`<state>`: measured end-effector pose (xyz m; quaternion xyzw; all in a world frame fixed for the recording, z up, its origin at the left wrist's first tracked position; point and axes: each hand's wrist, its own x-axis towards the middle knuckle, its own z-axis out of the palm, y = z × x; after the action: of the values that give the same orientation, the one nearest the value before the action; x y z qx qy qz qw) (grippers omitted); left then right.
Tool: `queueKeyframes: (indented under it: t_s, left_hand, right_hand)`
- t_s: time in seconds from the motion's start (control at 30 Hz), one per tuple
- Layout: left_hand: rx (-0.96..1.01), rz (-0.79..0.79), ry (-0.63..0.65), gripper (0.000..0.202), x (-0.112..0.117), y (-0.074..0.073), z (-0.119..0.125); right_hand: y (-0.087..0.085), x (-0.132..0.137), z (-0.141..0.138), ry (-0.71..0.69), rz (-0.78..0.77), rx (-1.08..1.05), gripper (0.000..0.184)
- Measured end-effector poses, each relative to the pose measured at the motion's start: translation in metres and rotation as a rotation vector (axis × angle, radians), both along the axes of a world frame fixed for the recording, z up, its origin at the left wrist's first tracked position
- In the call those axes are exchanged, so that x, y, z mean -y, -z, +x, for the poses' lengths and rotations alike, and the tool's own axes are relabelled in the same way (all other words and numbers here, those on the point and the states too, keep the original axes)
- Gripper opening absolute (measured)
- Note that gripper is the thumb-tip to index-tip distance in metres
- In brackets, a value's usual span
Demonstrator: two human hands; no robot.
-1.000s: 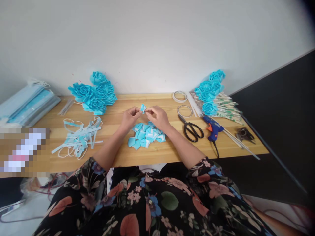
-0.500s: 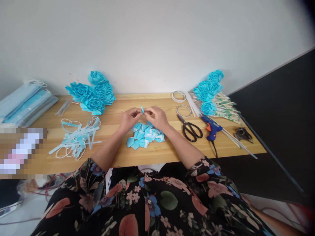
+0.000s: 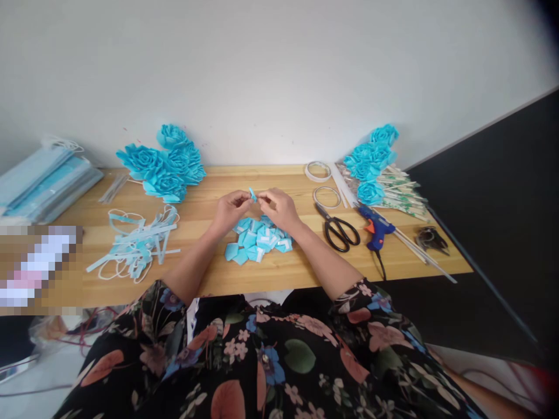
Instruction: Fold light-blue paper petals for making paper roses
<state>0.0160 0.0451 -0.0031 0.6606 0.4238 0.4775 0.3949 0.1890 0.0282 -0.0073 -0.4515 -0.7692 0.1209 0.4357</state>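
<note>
small blue piece (image 3: 252, 194): beyond pile of folded pieces (image 3: 257, 240), pinched between both hands. left hand (image 3: 230, 210), right hand (image 3: 280, 209): fingertips closed on opposite sides of piece. likely light, soft, easily creased, not slippery; grip lower edges, low force.
</note>
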Motion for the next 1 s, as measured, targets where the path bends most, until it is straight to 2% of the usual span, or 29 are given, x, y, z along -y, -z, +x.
queueKeyframes:
  t_s: [0.3, 0.47, 0.63, 0.73, 0.83, 0.9, 1.0]
  left_hand:
    - [0.081, -0.087, 0.018, 0.021, 0.0, -0.002, -0.002]
    - [0.207, -0.16, 0.068, 0.021, 0.002, -0.008, -0.005]
    - [0.219, -0.181, 0.104, 0.022, 0.003, -0.01, -0.006]
    - [0.206, -0.176, 0.087, 0.022, 0.001, -0.007, -0.006]
    - [0.178, -0.15, 0.05, 0.023, -0.001, -0.003, -0.005]
    - [0.166, -0.135, 0.027, 0.025, -0.002, 0.0, -0.004]
    - [0.151, -0.129, 0.013, 0.026, -0.002, 0.001, -0.002]
  right_hand:
    - [-0.002, 0.001, 0.002, 0.003, -0.06, -0.049, 0.02]
    - [-0.009, 0.001, 0.004, 0.024, -0.236, -0.346, 0.03]
    - [-0.012, -0.001, 0.005, -0.066, -0.348, -0.507, 0.029]
    - [-0.012, 0.0, 0.004, -0.019, -0.274, -0.469, 0.025]
    - [-0.011, 0.002, 0.003, 0.077, -0.126, -0.325, 0.017]
    - [-0.01, 0.002, 0.002, 0.083, -0.054, -0.22, 0.014]
    - [-0.009, 0.003, 0.001, 0.045, -0.025, -0.117, 0.012]
